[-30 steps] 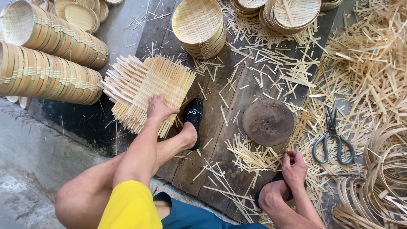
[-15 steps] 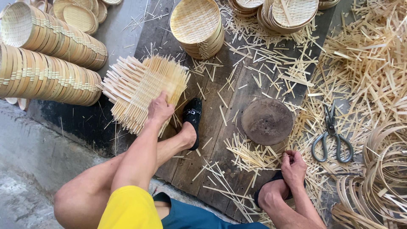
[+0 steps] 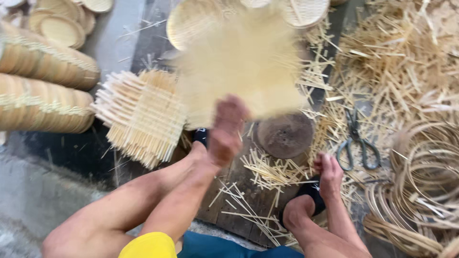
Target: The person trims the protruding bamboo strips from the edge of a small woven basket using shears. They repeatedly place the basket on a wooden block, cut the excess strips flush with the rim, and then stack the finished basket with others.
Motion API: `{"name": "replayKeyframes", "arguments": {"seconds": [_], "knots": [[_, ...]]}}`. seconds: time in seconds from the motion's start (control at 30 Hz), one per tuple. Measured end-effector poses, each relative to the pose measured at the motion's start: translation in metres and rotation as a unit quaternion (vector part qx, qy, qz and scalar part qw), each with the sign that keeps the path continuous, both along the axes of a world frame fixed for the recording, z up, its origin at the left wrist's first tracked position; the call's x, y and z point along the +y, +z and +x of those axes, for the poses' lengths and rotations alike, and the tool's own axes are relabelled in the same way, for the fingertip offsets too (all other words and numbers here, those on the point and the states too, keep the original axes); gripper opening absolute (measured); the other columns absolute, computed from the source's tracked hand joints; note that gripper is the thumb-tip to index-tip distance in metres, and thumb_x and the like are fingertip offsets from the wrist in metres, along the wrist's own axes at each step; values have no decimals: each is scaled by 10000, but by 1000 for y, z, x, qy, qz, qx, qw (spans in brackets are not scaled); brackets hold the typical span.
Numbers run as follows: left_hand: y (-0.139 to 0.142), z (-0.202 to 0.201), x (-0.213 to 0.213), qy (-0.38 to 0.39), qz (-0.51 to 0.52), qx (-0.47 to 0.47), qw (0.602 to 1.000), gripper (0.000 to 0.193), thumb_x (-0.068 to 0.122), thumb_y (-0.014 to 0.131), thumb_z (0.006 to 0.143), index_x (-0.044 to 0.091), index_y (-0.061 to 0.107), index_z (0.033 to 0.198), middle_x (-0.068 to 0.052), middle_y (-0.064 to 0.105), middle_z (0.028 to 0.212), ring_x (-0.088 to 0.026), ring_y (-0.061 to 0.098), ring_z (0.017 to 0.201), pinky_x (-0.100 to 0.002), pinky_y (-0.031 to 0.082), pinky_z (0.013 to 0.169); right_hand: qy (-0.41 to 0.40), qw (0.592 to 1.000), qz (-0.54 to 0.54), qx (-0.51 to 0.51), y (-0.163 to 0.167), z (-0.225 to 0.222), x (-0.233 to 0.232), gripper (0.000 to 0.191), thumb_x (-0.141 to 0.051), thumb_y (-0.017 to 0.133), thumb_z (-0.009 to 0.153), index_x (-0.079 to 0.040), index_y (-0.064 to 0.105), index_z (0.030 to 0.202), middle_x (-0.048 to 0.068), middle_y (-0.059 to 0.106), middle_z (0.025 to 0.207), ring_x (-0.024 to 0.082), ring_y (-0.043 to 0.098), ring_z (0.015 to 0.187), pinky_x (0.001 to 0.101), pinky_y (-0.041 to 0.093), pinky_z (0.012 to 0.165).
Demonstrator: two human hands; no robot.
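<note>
My left hand (image 3: 227,126) is raised over the wooden board and grips the near edge of a square woven bamboo mat (image 3: 244,67), which is blurred by motion. A stack of similar mats with loose strip ends (image 3: 141,114) lies to its left, beside my left foot. My right hand (image 3: 330,174) rests low with curled fingers by my right foot in a black sandal (image 3: 311,191), touching a small pile of bamboo splints (image 3: 267,169). A round dark wooden block (image 3: 285,135) stands between my two hands.
Scissors (image 3: 356,143) lie right of the block among scattered splints. Coiled bamboo hoops (image 3: 420,191) sit at the right edge. Long rows of nested baskets (image 3: 43,81) lie at the left, and further round baskets (image 3: 191,19) stand at the top.
My left hand has taken the top mat off the stack and swung it up and to the right. My right hand has stayed by the foot.
</note>
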State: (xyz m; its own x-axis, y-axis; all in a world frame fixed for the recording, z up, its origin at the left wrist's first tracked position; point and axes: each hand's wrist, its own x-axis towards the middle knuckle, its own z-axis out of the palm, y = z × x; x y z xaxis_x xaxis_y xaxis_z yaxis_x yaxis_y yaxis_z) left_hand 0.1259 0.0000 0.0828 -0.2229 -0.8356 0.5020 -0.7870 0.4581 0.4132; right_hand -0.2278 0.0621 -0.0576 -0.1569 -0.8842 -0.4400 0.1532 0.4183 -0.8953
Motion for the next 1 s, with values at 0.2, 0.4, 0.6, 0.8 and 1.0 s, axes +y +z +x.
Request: {"name": "replayKeyframes", "arguments": {"seconds": [0.2,0.4,0.6,0.8,1.0], "knots": [[-69,-79,51,-261,191,-140,936,617,16,546,892,-12,426,1497,-211,346,1608,-360,242,1535,-534,117,1272,-27,974,166,-153,31,-14,-53,360,-251,651,961,-33,654,1247,75,702,1126,203,677,1001,396,537,809],[-83,-70,35,-263,312,-124,905,669,228,731,869,74,492,1474,-129,439,1574,-305,336,1508,-483,217,1251,-16,983,123,-134,31,0,-66,448,3,826,754,41,691,1180,159,757,1090,249,747,927,412,635,848],[-61,-87,-40,-240,384,-281,846,1065,339,908,665,246,335,1558,-61,183,1664,-279,96,1529,-468,71,1247,-16,983,157,-91,30,1,-70,368,9,798,779,41,702,1133,167,762,1057,246,755,888,412,650,827],[-50,-98,-45,-228,381,-332,832,1064,415,898,698,274,314,1577,-39,134,1699,-270,63,1568,-429,65,1271,2,986,134,-97,27,8,-69,385,-33,815,780,50,709,1141,154,772,1051,219,759,893,369,647,841],[-52,-93,-47,-217,392,-336,828,1006,451,892,692,306,369,1539,-31,170,1683,-266,103,1561,-425,109,1270,-40,963,-10,267,49,-52,-58,310,-193,818,885,-47,696,1130,73,720,1009,172,701,894,324,616,828]]}}
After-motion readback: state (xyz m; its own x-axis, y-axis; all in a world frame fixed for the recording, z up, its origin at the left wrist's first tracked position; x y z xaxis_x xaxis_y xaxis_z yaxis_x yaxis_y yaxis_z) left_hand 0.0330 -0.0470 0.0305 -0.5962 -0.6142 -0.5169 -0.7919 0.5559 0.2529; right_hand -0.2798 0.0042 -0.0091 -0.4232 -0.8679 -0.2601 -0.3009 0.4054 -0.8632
